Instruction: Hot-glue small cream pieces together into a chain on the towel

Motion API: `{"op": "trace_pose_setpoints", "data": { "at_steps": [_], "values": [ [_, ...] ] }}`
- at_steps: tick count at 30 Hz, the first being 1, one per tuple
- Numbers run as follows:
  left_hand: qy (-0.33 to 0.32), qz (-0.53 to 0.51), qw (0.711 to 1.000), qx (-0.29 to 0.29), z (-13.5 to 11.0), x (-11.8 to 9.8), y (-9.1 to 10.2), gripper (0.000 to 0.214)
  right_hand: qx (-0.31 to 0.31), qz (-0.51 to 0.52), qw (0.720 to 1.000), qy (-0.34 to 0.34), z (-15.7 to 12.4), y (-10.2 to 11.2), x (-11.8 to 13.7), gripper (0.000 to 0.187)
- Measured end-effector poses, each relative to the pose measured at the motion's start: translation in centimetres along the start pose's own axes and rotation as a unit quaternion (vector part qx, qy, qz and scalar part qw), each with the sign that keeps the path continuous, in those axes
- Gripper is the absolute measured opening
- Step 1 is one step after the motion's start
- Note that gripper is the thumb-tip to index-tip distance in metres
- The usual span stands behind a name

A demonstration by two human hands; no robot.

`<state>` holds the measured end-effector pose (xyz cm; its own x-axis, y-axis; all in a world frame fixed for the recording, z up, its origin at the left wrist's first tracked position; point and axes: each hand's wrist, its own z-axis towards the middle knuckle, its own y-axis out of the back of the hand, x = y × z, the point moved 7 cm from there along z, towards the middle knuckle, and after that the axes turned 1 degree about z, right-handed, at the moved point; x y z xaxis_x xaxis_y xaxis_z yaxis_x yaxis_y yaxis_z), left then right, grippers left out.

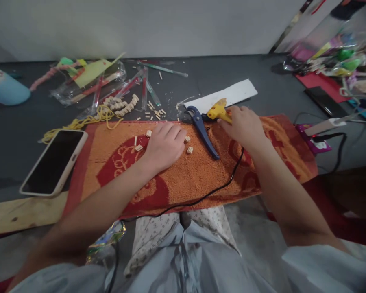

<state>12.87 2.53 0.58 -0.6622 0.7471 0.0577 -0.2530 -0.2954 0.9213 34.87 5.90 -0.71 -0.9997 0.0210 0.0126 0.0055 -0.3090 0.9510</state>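
Observation:
My right hand (245, 124) is closed around a yellow hot glue gun (218, 110), its nozzle end pointing left near a white strip (232, 92). My left hand (166, 144) rests palm down on the orange and red towel (198, 179), fingers bent and close together. Its fingertips and anything under them are hidden. Small bundles of pale wooden pieces lie around it, one wooden bundle (190, 150) just to its right. Between my hands lies a blue-handled cutting tool (203, 132), touched by neither hand.
A black cord (213, 191) crosses the towel. At left lie a phone (53, 162), yellow string (79, 124) and a joined wooden chain (128, 106). Wood offcuts (155, 112) and plastic-wrapped sticks (122, 87) are behind. A dark phone (325, 101) and craft clutter are at right.

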Motion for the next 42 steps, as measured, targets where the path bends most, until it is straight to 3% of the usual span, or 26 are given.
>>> {"op": "trace_pose_setpoints", "data": {
  "at_steps": [4, 8, 11, 14, 16, 19, 22, 29, 34, 42],
  "values": [
    [-0.002, 0.014, 1.000, -0.022, -0.4, 0.1, 0.2, 0.025, 0.028, 0.056, 0.998, -0.002, 0.7, -0.9, -0.8, 0.030],
    [-0.009, -0.003, 1.000, -0.017, -0.5, 0.2, 0.3, 0.025, -0.001, 0.133, 0.991, -0.031, 0.4, 0.1, -1.9, 0.026],
    [-0.027, -0.026, 0.999, -0.013, -0.4, 0.2, 0.1, 0.026, -0.047, 0.227, 0.972, -0.043, -1.1, 2.0, -2.2, 0.030],
    [-0.037, -0.044, 0.998, -0.012, -0.3, 0.4, -0.3, 0.026, -0.016, 0.335, 0.941, -0.039, -3.6, 3.0, -1.2, 0.039],
    [-0.034, -0.054, 0.998, -0.007, -0.2, 0.6, -0.6, 0.026, -0.030, 0.350, 0.935, -0.042, -5.5, 3.8, -0.5, 0.037],
    [-0.019, -0.069, 0.997, 0.007, -0.1, 0.9, -0.9, 0.028, -0.039, 0.315, 0.948, 0.000, -7.9, 4.4, 1.3, 0.037],
    [-0.005, -0.087, 0.996, 0.025, 0.0, 1.1, -1.2, 0.030, -0.036, 0.239, 0.967, 0.086, -9.8, 4.4, 3.2, 0.036],
    [0.033, -0.125, 0.990, 0.053, 0.4, 1.6, -1.8, 0.030, 0.002, 0.082, 0.973, 0.215, -12.4, 4.0, 5.9, 0.035],
    [0.071, -0.143, 0.985, 0.066, 0.6, 2.1, -2.1, 0.028, -0.007, 0.011, 0.970, 0.242, -12.7, 3.9, 6.8, 0.034],
    [0.081, -0.146, 0.984, 0.065, 0.7, 2.1, -2.0, 0.029, -0.005, 0.021, 0.966, 0.259, -12.4, 3.5, 7.3, 0.028]
  ]
}}
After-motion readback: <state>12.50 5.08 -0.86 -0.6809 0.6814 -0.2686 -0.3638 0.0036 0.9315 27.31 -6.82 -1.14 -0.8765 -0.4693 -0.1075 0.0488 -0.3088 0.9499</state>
